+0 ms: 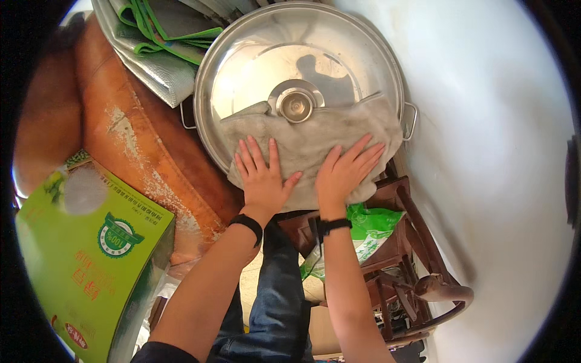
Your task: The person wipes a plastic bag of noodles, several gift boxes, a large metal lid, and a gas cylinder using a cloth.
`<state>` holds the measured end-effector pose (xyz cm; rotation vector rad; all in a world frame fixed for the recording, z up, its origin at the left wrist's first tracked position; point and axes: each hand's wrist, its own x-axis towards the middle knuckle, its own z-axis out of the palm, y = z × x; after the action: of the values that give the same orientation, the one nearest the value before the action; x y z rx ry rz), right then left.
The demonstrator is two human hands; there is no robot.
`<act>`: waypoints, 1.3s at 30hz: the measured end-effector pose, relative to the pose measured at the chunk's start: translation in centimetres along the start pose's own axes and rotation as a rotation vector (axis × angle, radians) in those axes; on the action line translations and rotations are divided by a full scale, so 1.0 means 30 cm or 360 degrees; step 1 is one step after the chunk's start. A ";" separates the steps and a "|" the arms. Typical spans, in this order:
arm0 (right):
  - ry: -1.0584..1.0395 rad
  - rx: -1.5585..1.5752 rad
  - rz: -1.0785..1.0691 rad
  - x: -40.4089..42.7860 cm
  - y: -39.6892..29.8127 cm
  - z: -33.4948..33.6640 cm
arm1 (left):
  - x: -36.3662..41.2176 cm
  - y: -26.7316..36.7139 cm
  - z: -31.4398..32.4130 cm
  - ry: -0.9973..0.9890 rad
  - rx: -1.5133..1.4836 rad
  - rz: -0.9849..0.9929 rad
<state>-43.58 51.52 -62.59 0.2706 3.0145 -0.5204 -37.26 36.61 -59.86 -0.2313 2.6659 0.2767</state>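
Observation:
A grey-beige cloth (299, 154) lies spread over the near part of a large round steel pot lid (254, 59), reaching around its central knob (296, 105) and hanging over the near rim. My left hand (264, 179) rests flat on the cloth's left part, fingers apart. On its right part lies my right hand (347, 172), palm down, fingers a little spread. Neither hand grips the cloth. Below the lid, the pot itself is mostly hidden; a metal handle (412, 121) sticks out at the right and another (186, 115) at the left.
Left stands a worn orange-brown leather seat (136, 136) with a green printed box (91, 245) and a folded silvery bag with green edging (154, 68). A dark wooden chair (422, 227) holding a green-and-white plastic bag (374, 227) stands near the white wall (499, 136) at right.

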 end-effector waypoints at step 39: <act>-0.0122 0.0008 -0.0511 0.438 -0.151 0.006 | -0.001 0.085 0.006 0.0035 -0.0318 0.0588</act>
<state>-57.32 49.39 -62.58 -0.2330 2.9934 -0.5455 -37.70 39.10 -59.60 0.2025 2.6888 0.6609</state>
